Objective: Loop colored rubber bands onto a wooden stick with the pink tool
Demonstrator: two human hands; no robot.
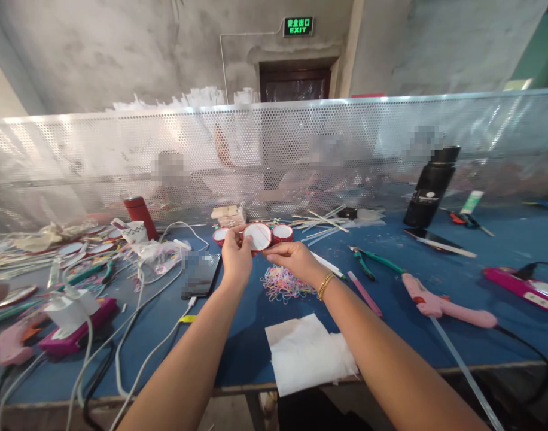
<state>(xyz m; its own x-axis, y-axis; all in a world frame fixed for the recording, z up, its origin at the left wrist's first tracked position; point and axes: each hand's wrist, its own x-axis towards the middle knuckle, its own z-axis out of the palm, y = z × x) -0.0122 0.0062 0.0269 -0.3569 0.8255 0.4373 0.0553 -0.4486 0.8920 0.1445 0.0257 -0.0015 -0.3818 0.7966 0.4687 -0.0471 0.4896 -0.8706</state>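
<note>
My left hand [236, 254] is closed on a small red-sided drum-like disc [258, 237], thumb at its left edge, its white face turned up toward me. Close by its lower right edge is my right hand [296, 260], with thumb and fingers pinched together. Whatever those fingertips hold, if anything, is too small to make out. Two similar discs lie just behind, one on the left [220, 236] and another on the right [282, 233]. Below the hands is a pile of pastel-coloured small loops [286, 284]. A folded white tissue [307, 353] rests nearer the table edge.
On the right lie green-handled pliers [368, 261], a pink glue gun [444, 302] and a black bottle [431, 188]. A phone [201, 274], white cables and a magenta power strip [79, 329] occupy the left. A perforated metal screen [274, 155] borders the blue table's back.
</note>
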